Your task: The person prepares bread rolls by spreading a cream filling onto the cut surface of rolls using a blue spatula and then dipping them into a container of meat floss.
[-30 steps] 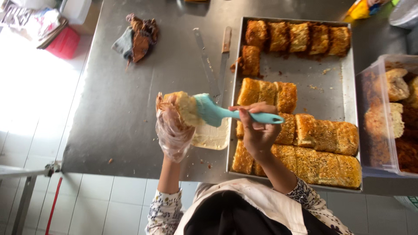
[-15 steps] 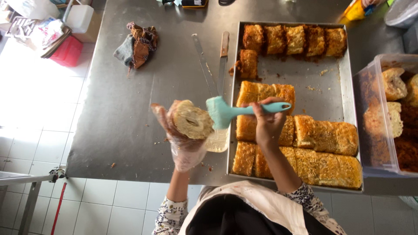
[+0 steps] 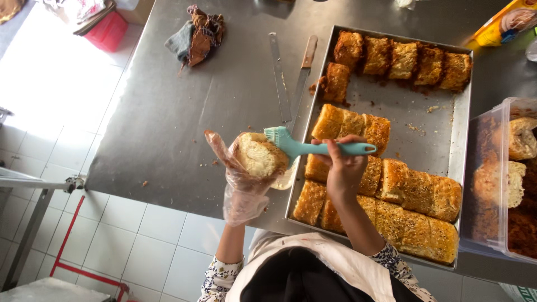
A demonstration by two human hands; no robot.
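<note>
One bread roll (image 3: 258, 156) is in hand, seen from above by a camera on the person's head. The left hand (image 3: 244, 178), covered by a loose clear plastic glove, cups the roll from below, fingers curled around it, cut side up and pale. The roll is held in the air over the near edge of a steel table (image 3: 184, 123), just left of a metal baking tray (image 3: 458, 134).

The right hand (image 3: 342, 168), bare, has its fingers closed around the handle of a light teal pastry brush (image 3: 305, 146). The brush head rests on the roll's right edge, touching the cut face.

As a judgement of progress, most of the work looks still to come. The tray holds many golden, seed-topped rolls (image 3: 414, 207) packed in rows along its near side, and a darker browned row (image 3: 403, 59) along the far side, with a bare, crumb-strewn gap between them where pieces seem to have been taken out. On the right, a clear plastic tub (image 3: 492, 184) holds several rolls already, some showing pale cut faces, so a part appears finished.

Also on the table are a long knife (image 3: 302, 72) with a wooden handle and a flat metal blade (image 3: 278, 75) lying side by side just left of the tray, and a crumpled cloth (image 3: 196, 36) farther off.
</note>
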